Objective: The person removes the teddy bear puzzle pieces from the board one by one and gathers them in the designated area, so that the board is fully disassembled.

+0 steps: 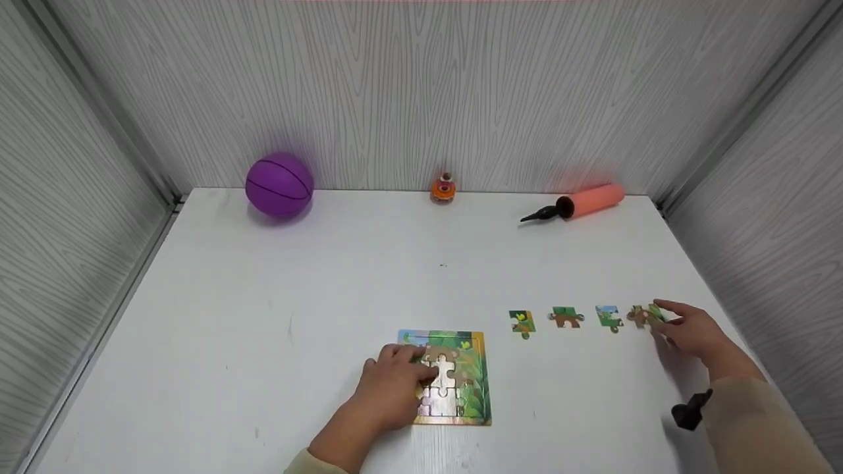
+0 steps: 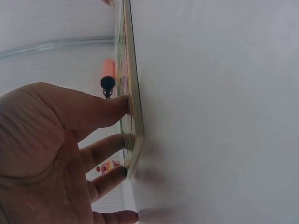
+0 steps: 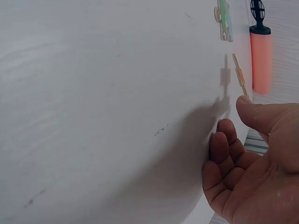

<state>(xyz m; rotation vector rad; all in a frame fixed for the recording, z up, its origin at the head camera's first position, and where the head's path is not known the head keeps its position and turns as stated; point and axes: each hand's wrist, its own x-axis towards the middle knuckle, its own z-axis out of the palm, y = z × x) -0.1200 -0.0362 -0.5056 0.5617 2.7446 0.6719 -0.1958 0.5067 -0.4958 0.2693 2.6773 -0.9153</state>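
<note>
My left hand (image 1: pixel 394 388) lies over the left side of a square jigsaw board (image 1: pixel 486 401). Its thumb and fingertips touch the top face near the edge, as the left wrist view shows. Brown and green animal pieces fill the board's right side; pale backing shows in the middle and bottom. At the far right my right hand (image 1: pixel 695 332) pinches a brown and green jigsaw piece (image 1: pixel 640 316) at one end. In the right wrist view that piece (image 3: pixel 239 72) is tilted, raised off the table, its shadow apart from it. Three loose pieces, including a brown one (image 1: pixel 566 317), lie in a row to its left.
Along the back wall stand a purple ball (image 1: pixel 280 185), a small orange toy figure (image 1: pixel 444 189) and a coral hand pump (image 1: pixel 596 200) with a black nozzle. Wood-patterned walls enclose the white table (image 1: pixel 316 276) at back and sides. A black object (image 1: pixel 690 411) sits by the right sleeve.
</note>
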